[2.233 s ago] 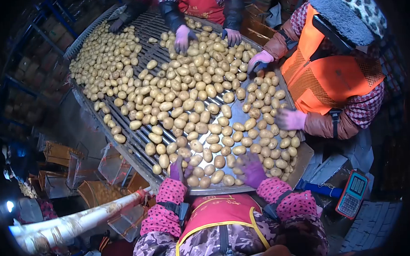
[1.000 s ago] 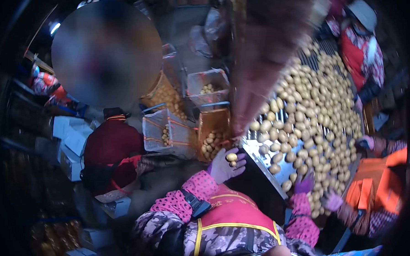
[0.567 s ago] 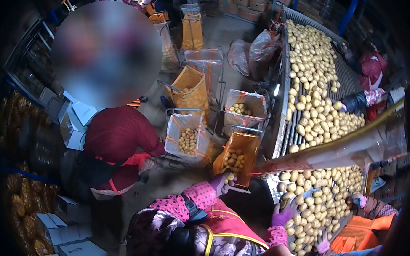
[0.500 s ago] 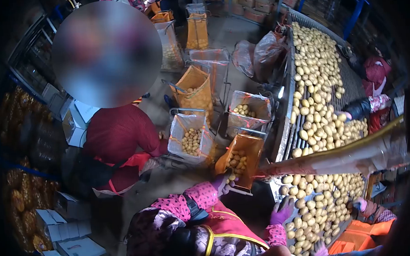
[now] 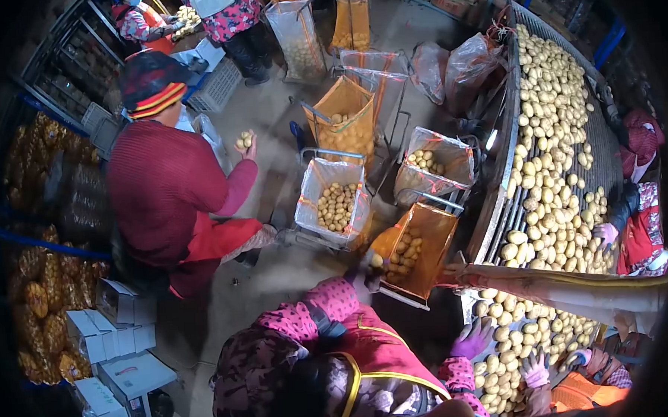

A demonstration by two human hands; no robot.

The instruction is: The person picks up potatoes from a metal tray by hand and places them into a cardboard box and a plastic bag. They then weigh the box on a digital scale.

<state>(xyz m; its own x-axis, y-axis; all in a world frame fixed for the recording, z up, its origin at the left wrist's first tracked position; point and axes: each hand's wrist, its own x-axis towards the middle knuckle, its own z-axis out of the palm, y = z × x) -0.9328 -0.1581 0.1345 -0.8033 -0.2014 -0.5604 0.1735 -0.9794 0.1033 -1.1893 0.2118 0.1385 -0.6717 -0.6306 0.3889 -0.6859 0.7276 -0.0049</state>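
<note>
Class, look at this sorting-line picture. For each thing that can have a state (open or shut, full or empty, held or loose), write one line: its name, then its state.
Left hand: at the orange bag's rim, holding a potato.
Right hand: open, resting on the belt potatoes.
Orange bag: open, tilted, part filled.
White bag: open, upright, part filled.
Far orange bag: open, nearly full.
Mesh bag: open, few potatoes inside.

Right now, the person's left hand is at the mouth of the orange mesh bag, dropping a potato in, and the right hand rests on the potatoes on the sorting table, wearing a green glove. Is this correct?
Not quite: the glove on the right hand is purple, not green, as the head view shows. The rest stands: the left hand is at the mouth of the orange mesh bag with a potato, and the right hand rests on the potatoes on the sorting table.
</note>
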